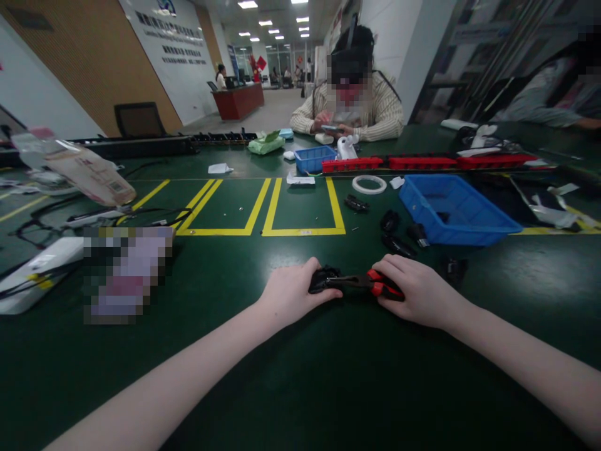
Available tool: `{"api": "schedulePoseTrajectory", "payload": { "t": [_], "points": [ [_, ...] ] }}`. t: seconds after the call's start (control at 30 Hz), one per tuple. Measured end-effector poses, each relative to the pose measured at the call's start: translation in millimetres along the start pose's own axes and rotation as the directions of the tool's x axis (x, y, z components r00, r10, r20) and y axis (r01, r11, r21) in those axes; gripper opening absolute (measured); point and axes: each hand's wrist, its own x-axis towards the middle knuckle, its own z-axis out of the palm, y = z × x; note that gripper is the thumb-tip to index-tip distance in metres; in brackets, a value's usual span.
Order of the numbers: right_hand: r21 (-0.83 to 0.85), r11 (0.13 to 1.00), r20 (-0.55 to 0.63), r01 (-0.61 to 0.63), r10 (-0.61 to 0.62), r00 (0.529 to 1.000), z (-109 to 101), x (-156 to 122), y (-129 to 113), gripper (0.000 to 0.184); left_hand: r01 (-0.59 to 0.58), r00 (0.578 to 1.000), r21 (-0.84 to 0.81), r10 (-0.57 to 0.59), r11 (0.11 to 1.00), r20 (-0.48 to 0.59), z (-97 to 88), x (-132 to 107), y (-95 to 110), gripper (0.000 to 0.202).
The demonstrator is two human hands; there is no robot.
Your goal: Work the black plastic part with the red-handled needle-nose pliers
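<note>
Between thumb and fingers, my left hand (293,285) grips a small black plastic part (322,280); its exact kind is unclear. My right hand (413,289) is closed round the red-and-black handles of a pair of pliers (359,282). The jaws point left and reach the black part, touching it or just over it. Both hands are low over the green table (263,388), near its middle. Several more black plastic parts (399,244) lie beyond my right hand, beside a blue bin (460,210).
A roll of white tape (369,184) and a smaller blue bin (315,158) stand farther back, before a long red strip (408,164). Yellow tape lines (300,232) mark the table. Cables and a plastic bottle (84,172) are at left. A person (352,94) sits opposite, holding a phone.
</note>
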Motion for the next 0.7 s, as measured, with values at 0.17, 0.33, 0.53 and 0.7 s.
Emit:
{"api": "schedulePoseTrajectory", "payload": {
  "t": [0.17,0.33,0.53,0.7],
  "points": [
    [0.016,1.000,0.024,-0.014,0.014,1.000,0.0,1.5,0.9,0.026,0.028,0.999,0.016,-0.028,0.999,-0.041,3.7,0.7,3.3,0.036],
    [0.041,0.999,0.041,0.001,-0.002,0.999,-0.1,2.6,6.5,0.023,-0.020,0.999,0.002,0.020,1.000,-0.031,2.3,0.3,-1.4,0.035],
    [0.054,0.998,0.042,0.017,-0.019,0.999,1.3,1.3,7.8,0.023,-0.058,0.998,-0.019,0.058,0.998,-0.009,0.9,0.2,-5.3,0.033],
    [0.039,0.999,0.041,-0.005,0.004,0.999,1.1,0.6,2.1,0.024,-0.062,0.998,-0.048,0.062,0.997,-0.017,1.0,0.4,-4.8,0.031]
  ]
}}
